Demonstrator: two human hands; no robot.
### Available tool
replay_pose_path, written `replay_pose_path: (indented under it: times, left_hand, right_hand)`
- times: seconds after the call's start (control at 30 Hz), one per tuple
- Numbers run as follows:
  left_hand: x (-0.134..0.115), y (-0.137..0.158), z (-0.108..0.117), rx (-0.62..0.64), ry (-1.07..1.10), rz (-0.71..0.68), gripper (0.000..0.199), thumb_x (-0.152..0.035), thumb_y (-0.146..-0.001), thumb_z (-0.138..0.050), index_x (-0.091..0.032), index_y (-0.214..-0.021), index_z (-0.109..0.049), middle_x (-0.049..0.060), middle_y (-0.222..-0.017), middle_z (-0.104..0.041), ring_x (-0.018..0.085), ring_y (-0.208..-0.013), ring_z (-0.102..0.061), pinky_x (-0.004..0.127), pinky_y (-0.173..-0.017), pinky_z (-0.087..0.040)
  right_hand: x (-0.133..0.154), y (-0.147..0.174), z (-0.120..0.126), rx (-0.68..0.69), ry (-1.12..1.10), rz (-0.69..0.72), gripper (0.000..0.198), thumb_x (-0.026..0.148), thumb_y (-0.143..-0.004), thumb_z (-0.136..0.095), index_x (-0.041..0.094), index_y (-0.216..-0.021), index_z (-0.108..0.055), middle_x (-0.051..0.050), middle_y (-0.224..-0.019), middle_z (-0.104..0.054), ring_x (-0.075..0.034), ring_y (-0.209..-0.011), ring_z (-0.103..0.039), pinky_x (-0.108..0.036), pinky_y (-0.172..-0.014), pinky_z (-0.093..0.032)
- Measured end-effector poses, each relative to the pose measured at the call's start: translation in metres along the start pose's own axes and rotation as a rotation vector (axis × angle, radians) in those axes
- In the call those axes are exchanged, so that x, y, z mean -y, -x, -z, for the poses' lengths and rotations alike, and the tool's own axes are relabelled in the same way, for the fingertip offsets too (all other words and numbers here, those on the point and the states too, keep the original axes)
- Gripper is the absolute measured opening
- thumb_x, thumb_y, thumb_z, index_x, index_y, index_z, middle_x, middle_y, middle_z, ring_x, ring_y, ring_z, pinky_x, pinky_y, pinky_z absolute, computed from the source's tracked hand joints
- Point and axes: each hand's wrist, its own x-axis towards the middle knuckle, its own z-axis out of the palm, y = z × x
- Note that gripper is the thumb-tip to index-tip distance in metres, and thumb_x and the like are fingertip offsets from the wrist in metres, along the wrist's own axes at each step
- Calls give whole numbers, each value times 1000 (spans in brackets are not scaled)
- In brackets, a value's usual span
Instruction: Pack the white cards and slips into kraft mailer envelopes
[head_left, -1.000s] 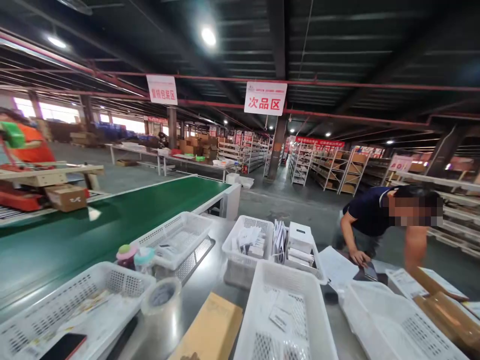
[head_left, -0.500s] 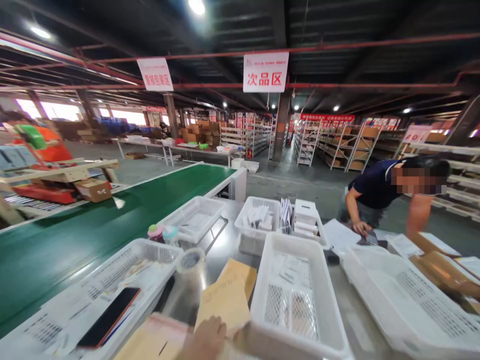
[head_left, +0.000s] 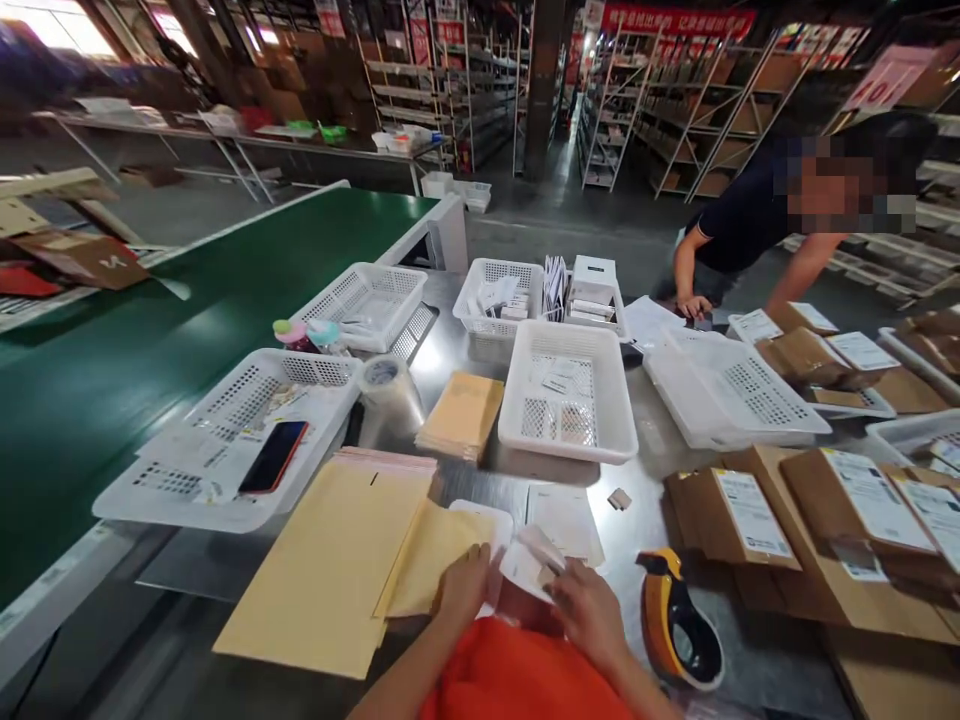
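Note:
My left hand (head_left: 466, 585) grips the right edge of a small yellow envelope (head_left: 431, 555), which overlaps a stack of larger yellow envelopes (head_left: 315, 550). Close to it, my right hand (head_left: 589, 605) is closed on a white paper packet (head_left: 529, 565), whose contents I cannot make out. A white tray-like piece (head_left: 480, 510) lies partly under the small envelope. Just beyond my right hand are white sheets (head_left: 562, 515) and a small brown piece (head_left: 619, 498). Further off, a pile of small yellow envelopes (head_left: 463, 410) rests beside a white basket (head_left: 628, 430).
An orange-and-black tape dispenser (head_left: 660, 600) stands right of my right hand, near labelled cardboard boxes (head_left: 697, 515). A tape roll (head_left: 394, 390) and a basket holding a phone (head_left: 274, 458) are left, beside a green conveyor (head_left: 225, 330). A co-worker (head_left: 742, 220) leans in at far right.
My view has tilted down. My left hand has drawn the small envelope away from its pile towards me. My right hand now shows clearly with the white packet.

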Motion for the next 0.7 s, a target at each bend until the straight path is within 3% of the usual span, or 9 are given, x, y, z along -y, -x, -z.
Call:
replay_pose_path:
  times: [0.1,0.23,0.37,0.43,0.53,0.6,0.7]
  left_hand:
    - [1,6,8,46,155,19,41,-5,-89,-42,-13,-128,-53,10,-106,-69,25,-102,-67,40,-88,-52]
    - [0,6,17,12,381,37,28,-8,-87,-39,-14,-111,-54,6,-99,-71,17,-92,-67,26,-76,-48]
    - [-1,6,17,0,514,-2,41,1,-83,-34,-15,-118,-50,5,-113,-69,10,-103,-64,18,-86,-45]
    - [1,9,15,-2,525,11,39,-3,-89,-33,-15,-123,-49,7,-115,-68,11,-106,-63,20,-88,-45]
    - [2,12,18,-56,487,67,38,-11,-96,-26,-11,-129,-46,12,-110,-68,17,-100,-65,27,-86,-46]
    - [1,15,24,-87,445,62,39,-14,-98,-24,-9,-129,-47,13,-107,-68,19,-99,-65,29,-86,-46]
    - [-4,21,36,-95,367,-14,39,-17,-98,-26,-12,-127,-52,13,-114,-68,21,-107,-64,31,-92,-46]
  right_hand:
    - [18,-7,6,63,38,25,15,17,-84,-55,22,-89,-69,-3,-109,-66,-20,-100,-62,-29,-82,-43]
    - [27,-18,1,93,78,84,13,26,-89,-57,22,-92,-69,-3,-106,-67,-19,-98,-64,-28,-75,-41]
    - [23,-30,-6,118,177,116,20,29,-93,-51,21,-92,-70,-7,-103,-68,-23,-93,-66,-31,-71,-42]
    - [21,-33,-9,137,234,145,26,23,-91,-49,22,-106,-70,-10,-105,-68,-26,-93,-66,-33,-71,-44]
    - [19,-32,-14,172,316,240,50,14,-82,-56,23,-131,-59,-13,-113,-66,-30,-97,-64,-37,-76,-47]
    - [21,-29,-18,188,358,313,43,17,-79,-61,19,-123,-63,-15,-117,-64,-31,-100,-62,-40,-81,-48]
    - [23,-25,-20,181,389,402,23,20,-90,-50,14,-102,-69,-17,-118,-63,-30,-103,-61,-42,-85,-47]
